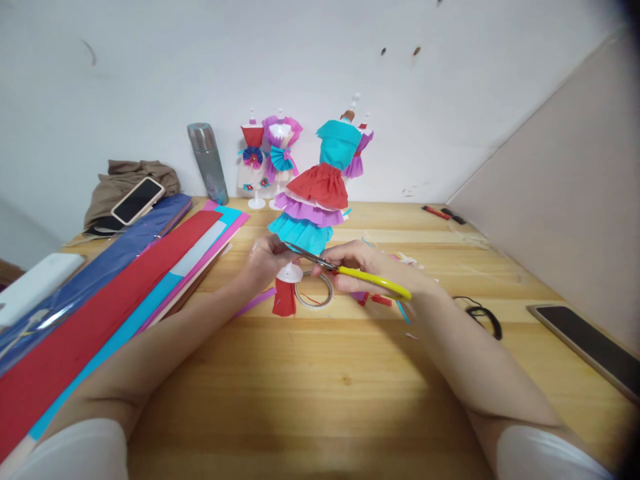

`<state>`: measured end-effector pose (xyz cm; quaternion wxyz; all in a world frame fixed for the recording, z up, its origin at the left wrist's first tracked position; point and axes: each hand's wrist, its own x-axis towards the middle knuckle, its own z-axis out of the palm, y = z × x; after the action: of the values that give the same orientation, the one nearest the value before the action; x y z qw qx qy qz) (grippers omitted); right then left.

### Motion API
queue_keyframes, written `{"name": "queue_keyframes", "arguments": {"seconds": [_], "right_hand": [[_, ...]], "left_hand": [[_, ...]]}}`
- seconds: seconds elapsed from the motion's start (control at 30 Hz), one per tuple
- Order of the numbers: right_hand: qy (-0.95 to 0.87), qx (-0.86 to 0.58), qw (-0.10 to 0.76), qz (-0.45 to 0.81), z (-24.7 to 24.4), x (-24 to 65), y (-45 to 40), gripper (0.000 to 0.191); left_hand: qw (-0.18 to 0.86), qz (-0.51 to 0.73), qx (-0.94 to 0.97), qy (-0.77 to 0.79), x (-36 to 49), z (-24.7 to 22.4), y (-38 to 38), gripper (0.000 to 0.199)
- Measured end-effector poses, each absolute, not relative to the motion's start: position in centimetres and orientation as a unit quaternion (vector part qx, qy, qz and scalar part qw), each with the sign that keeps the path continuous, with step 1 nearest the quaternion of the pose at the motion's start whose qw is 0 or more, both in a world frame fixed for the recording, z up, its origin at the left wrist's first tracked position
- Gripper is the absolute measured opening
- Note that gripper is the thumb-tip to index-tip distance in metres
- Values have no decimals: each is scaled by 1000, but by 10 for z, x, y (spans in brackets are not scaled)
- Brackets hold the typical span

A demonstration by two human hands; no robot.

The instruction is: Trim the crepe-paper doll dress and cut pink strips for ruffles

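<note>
A small dress form (320, 183) wears a blue top and tiers of red, purple and blue crepe paper, leaning slightly to the right. My left hand (267, 258) is closed at the lower left edge of its blue hem, fingertips pinched on the paper. My right hand (363, 263) holds yellow-handled scissors (373, 277), whose blades lie along the bottom of the hem and reach my left fingertips. The form's white base (290, 273) shows below the blades. Close by are a roll of tape (327, 293) and a red paper piece (285, 298).
Long crepe paper sheets (115, 300) lie at left, near a phone (139, 200) on brown cloth (107, 187). A bottle (209, 163) and dressed forms (253, 157) stand behind. Paper scraps (381, 300), a black cord (487, 319) and another phone (585, 340) lie at right.
</note>
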<state>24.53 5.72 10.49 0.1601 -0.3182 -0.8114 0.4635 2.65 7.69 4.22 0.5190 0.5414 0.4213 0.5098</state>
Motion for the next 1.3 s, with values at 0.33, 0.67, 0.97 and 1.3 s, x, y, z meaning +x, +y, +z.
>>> {"name": "queue_keyframes", "arguments": {"seconds": [0.33,0.67,0.97,1.3], "right_hand": [[-800,-327,163,477,105,244,56,53],[-807,-335,160,460,101,248,58,61],[-818,-332,153,445,105,245,58,65],[-814,-327,153,456,101,248,61,57]], "left_hand": [[504,512,531,450,27,44,78,16],[511,519,518,449,25,44,76,18],[457,500,546,493,22,49,72,7],[461,500,546,489,23,49,72,9]]}}
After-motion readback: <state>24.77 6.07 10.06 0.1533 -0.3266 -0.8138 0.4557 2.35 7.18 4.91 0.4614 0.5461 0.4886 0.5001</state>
